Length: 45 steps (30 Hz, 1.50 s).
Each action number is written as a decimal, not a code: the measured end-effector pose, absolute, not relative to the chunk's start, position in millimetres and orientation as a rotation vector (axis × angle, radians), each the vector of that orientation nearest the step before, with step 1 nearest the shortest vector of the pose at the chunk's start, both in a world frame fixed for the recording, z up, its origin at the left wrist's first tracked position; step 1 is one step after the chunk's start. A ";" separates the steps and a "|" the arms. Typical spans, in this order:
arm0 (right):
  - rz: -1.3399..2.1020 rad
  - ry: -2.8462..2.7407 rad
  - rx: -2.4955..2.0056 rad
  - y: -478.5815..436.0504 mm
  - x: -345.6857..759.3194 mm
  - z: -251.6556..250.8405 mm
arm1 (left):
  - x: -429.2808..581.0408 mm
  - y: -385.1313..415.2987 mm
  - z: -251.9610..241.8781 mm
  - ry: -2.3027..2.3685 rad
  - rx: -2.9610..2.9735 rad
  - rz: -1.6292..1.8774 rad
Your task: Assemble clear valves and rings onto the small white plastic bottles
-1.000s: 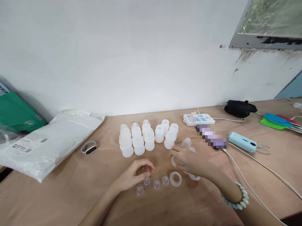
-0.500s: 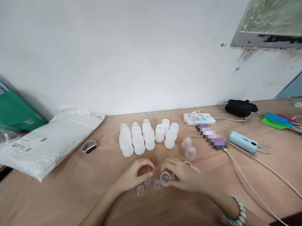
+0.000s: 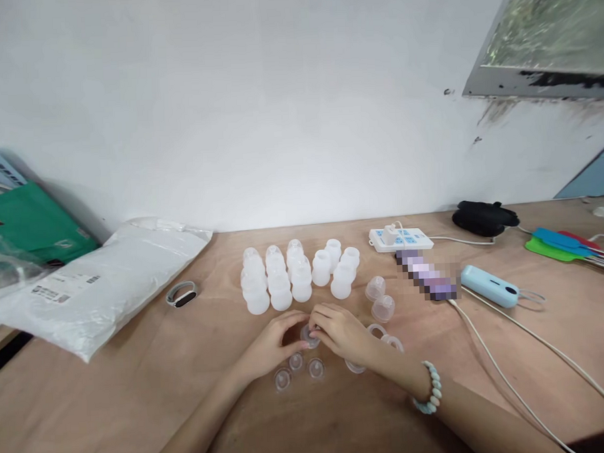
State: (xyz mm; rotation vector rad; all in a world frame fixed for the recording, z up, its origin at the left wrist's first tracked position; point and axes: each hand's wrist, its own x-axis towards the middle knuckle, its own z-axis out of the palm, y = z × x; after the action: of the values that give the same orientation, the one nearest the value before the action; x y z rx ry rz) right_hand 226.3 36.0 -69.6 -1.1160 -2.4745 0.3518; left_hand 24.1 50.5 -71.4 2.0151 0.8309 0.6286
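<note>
Both of my hands meet over the middle of the table at a clear bottle collar ring [image 3: 307, 340]. My left hand [image 3: 271, 343] has thumb and fingers curved round the ring's left side. My right hand [image 3: 343, 333] is closed, its fingertips at the ring's top and opening and partly hiding it; what they pinch inside I cannot make out. Just below lie clear bottle nipples [image 3: 316, 368]. More collar rings [image 3: 393, 343] lie beside and partly under my right wrist. Behind my hands stand white baby bottles, several with clear domed caps [image 3: 280, 291], others open-topped [image 3: 342, 281].
Two clear domed caps [image 3: 383, 308] lie to the right. Farther right are a power strip [image 3: 401, 239], a pixelated phone [image 3: 427, 274], a light-blue device [image 3: 489, 285] and white cables. On the left are a fitness band [image 3: 181, 295] and a white plastic parcel [image 3: 104, 288].
My right hand has moved left and slightly away from me, bringing the collar ring to my left hand. The left hand now touches the ring too.
</note>
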 end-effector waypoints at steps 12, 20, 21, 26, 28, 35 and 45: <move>0.237 -2.475 -0.988 47.4 221.5 -80.3 | 28.3 57.2 -87.1 0.875 2.058 0.694; 0.189 -2.433 -1.015 43.6 222.1 -76.6 | 29.2 56.0 -90.7 0.871 2.090 0.689; 0.184 -2.432 -1.034 42.6 221.6 -75.2 | 29.2 56.1 -91.0 0.874 2.092 0.688; 0.176 -2.482 -1.144 42.2 221.2 -58.8 | 29.2 55.5 -89.1 0.888 2.086 0.679; 0.166 -2.508 -1.209 43.4 227.8 -45.9 | 29.1 54.8 -87.3 0.893 2.075 0.676; -0.091 -2.375 -1.783 35.7 295.9 -17.1 | 26.4 53.9 -87.1 0.909 2.028 0.670; -0.107 -2.274 -2.043 26.9 332.4 -40.2 | 25.5 54.2 -87.6 0.926 1.949 0.675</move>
State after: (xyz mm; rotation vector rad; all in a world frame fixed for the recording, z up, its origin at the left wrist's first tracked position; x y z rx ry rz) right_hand 332.4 26.9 -40.2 -2.0434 -2.2744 -0.1066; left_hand 25.5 54.2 -87.6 1.9492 0.9262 0.6747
